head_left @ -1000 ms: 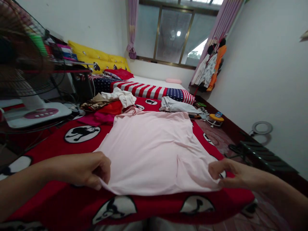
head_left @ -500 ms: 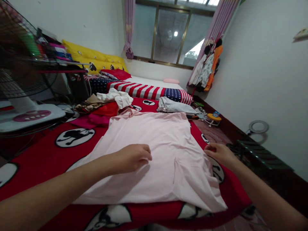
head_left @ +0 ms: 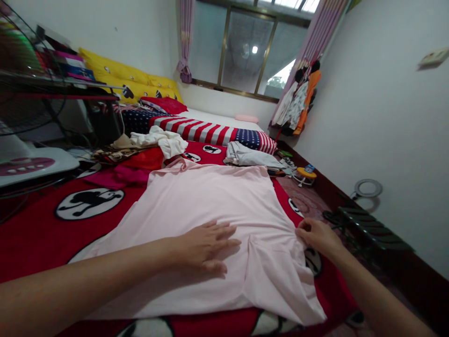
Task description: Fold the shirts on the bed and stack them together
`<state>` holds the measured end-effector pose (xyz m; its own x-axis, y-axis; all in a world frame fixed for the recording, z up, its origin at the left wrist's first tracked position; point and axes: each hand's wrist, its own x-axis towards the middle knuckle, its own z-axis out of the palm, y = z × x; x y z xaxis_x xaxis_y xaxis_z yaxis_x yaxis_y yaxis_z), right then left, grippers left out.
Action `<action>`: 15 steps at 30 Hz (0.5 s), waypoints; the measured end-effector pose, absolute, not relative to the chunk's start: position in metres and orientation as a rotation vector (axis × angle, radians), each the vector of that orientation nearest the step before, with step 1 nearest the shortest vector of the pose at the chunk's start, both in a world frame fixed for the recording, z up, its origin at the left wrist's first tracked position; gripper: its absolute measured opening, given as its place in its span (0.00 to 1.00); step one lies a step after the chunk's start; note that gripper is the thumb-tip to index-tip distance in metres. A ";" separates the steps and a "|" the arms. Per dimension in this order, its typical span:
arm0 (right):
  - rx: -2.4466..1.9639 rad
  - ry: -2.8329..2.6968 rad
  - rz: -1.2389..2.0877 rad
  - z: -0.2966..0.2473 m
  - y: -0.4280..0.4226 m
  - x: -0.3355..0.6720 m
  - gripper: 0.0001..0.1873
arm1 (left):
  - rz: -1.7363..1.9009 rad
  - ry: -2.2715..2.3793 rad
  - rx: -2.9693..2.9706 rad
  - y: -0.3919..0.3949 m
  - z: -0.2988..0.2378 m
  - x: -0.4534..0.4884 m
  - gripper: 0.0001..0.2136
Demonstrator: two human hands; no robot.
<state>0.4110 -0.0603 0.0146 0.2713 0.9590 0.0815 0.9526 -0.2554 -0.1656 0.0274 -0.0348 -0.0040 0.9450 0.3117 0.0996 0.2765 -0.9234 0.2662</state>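
Note:
A pale pink shirt (head_left: 206,196) lies spread over a red blanket (head_left: 136,199) with black-and-white round patterns. My left hand (head_left: 210,245) rests palm down on the middle of the shirt, its fingers spread. At the shirt's right edge my right hand (head_left: 317,236) pinches the fabric between thumb and fingers, and creases run from there toward the middle. A fold stands in the cloth near the lower right, where one corner sticks out.
Folded grey clothes (head_left: 250,156) and a heap of white, red and magenta clothes (head_left: 159,140) lie beyond the shirt. A fan (head_left: 31,161) stands at left. On the right are a small yellow stool (head_left: 306,173) and a dark green rack (head_left: 373,227).
My left hand has opened from loosely curled fingers and come down flat on the shirt, slightly to the right. My right hand still pinches the right edge. The view has shifted a little.

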 end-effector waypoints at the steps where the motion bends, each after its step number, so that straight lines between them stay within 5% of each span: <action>1: -2.346 -1.773 0.028 0.016 -0.056 0.409 0.09 | 0.215 0.492 2.846 -0.026 -0.003 0.030 0.31; 15: -2.402 -1.981 0.299 0.015 -0.001 0.435 0.09 | 0.371 1.872 2.505 0.116 -0.032 0.005 0.31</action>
<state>0.4352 -0.0014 0.0153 0.1794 0.9740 -0.1382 0.9714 -0.1976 -0.1317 0.0047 0.1162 -0.0320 0.2653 0.9449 0.1920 0.9467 -0.2930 0.1340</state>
